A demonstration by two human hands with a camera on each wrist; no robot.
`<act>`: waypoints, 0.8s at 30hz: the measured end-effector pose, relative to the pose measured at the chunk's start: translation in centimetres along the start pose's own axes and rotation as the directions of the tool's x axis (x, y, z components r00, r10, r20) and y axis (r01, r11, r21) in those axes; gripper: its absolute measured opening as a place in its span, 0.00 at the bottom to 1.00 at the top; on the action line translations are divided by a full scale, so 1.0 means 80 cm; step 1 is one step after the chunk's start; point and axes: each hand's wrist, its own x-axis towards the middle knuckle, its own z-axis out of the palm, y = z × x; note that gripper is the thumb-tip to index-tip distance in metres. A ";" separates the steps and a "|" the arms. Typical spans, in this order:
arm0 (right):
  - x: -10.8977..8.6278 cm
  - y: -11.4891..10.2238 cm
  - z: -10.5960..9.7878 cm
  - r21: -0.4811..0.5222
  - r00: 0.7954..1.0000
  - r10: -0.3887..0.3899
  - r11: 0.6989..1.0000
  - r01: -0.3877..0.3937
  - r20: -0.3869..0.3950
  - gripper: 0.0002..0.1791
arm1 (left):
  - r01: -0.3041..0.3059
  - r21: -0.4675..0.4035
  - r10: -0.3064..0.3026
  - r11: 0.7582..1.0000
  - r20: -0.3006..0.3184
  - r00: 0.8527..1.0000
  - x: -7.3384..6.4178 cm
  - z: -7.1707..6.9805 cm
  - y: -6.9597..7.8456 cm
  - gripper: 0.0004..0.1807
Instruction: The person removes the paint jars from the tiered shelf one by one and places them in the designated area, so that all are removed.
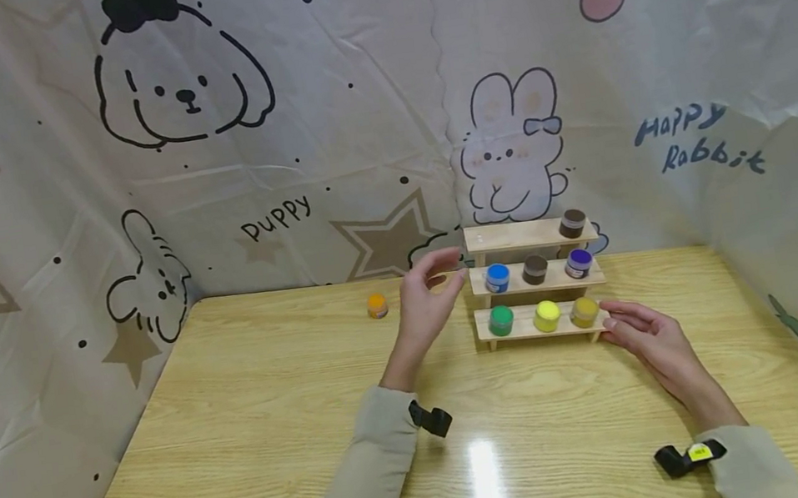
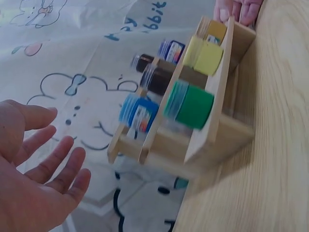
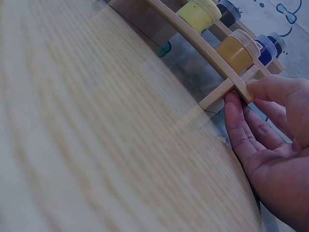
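A three-tier wooden display rack (image 1: pixel 531 333) stands at the back of the table, holding small paint jars. On its lowest tier are a green jar (image 1: pixel 501 320), a yellow jar (image 1: pixel 547 316) and an ochre jar (image 1: pixel 585 312). The middle tier carries a blue jar (image 1: pixel 497 277), a dark brown jar (image 1: pixel 534 269) and a purple jar (image 1: pixel 578 263). Another dark brown jar (image 1: pixel 572 224) sits at the top right. My right hand (image 1: pixel 657 345) pinches the right end of the lowest tier between thumb and fingers (image 3: pixel 235 113). Beside the rack's left end, my left hand (image 2: pixel 43 169) holds nothing, its fingers spread loosely.
An orange jar (image 1: pixel 377 306) stands alone on the wooden table (image 1: pixel 242 438), left of my left hand near the back edge. Behind the table hangs a printed cloth (image 1: pixel 367 118) with cartoon animals, and it continues along both sides.
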 end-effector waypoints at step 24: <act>0.001 0.002 0.000 0.045 0.998 -0.032 0.999 0.030 0.045 0.25 | 0.026 0.005 -0.026 1.000 0.076 0.997 0.063 0.101 0.038 0.17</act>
